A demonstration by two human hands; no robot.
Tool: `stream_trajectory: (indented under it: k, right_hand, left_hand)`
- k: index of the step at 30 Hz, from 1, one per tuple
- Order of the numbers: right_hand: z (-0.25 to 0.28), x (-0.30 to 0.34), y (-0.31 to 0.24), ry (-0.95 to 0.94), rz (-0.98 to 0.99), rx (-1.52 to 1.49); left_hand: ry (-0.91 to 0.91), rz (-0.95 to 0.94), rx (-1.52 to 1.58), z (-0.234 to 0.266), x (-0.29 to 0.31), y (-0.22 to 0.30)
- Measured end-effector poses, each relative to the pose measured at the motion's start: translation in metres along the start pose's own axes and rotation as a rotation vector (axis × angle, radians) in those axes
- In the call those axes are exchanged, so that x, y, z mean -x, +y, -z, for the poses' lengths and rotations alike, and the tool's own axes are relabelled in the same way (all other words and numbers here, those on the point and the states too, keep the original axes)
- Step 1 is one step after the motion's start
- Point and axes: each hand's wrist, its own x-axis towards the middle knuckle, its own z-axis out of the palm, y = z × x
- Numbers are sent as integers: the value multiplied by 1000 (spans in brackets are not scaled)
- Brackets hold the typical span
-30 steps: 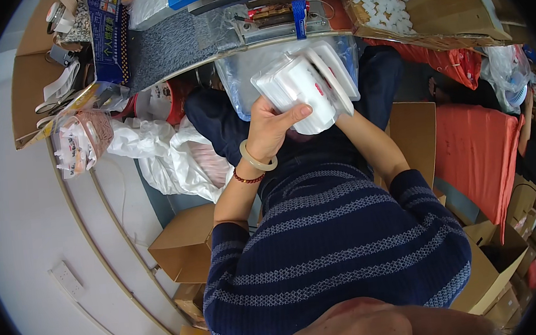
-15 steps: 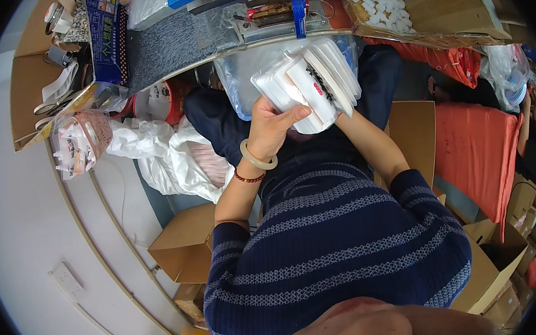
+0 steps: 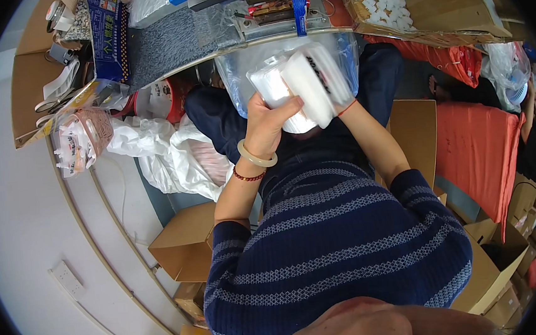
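A stack of flat white plastic packets [image 3: 309, 92] with black and red print is between my hands, tilted and partly smeared by motion. My left hand [image 3: 267, 120] is closed on its left side, thumb pressed across the front packets. At its right edge my right hand [image 3: 345, 109] is mostly hidden behind the stack, its fingers out of sight. Under the stack, between my knees, lies clear plastic [image 3: 230, 73] with a bluish edge.
Ahead is a workbench with a grey mat [image 3: 167, 49] and a blue-handled tool [image 3: 300, 15]. A carton of small white pieces [image 3: 383, 4] stands at the right. White plastic sacking [image 3: 166, 156] lies left of my legs. Open cartons [image 3: 186, 243] and a red-wrapped bundle [image 3: 474, 151] flank me.
The fanned packets have come closer together, and the printed face has turned. My right wrist has shifted slightly, showing a red cord. My left hand keeps its hold.
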Motion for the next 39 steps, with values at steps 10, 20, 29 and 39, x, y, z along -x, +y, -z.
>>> stream_trajectory:
  k: [10, 20, 29, 39]
  right_hand:
    - [-2, -16, -12, 346, -418, -544]
    - [29, -7, 57, 69, 21, -371]
    - [1, 5, -38, -136, 320, 552]
    - [-92, 16, -77, 176, 149, 887]
  left_hand:
    - [2, -66, 61, 1, 1, -18]
    - [-64, -73, 87, 0, -1, -17]
    - [93, -16, -76, 47, 3, 4]
    - [205, -34, 230, 95, 16, -38]
